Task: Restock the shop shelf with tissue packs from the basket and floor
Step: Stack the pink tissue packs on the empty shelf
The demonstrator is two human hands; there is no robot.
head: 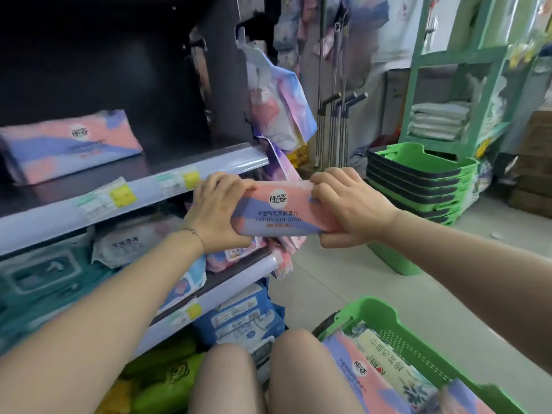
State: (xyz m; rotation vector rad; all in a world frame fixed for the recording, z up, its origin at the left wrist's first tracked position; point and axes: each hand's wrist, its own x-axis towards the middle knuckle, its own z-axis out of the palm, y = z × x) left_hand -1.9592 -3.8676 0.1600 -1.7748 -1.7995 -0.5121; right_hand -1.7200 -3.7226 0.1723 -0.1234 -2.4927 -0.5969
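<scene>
Pink-and-lilac plastic wraps the tissue pack [280,212] you hold out in front of you, level with the shelf rail [149,188] and just off its right end. Your left grip [219,210] clasps the pack's left end, fingers curled over the top and thumb underneath. Your right grip [351,204] grasps the right end the same way. The pack lies roughly flat with its printed face toward you, touching neither shelf nor basket. A matching pack [71,144] rests on the dark upper shelf board, well to the left. Down by your knees, the green basket [376,307] holds another pack of the same print [363,372], beside a cream-coloured one [388,358]. Beyond your right grip, a stack of green baskets [418,180] stands on the tiled floor [322,279].
</scene>
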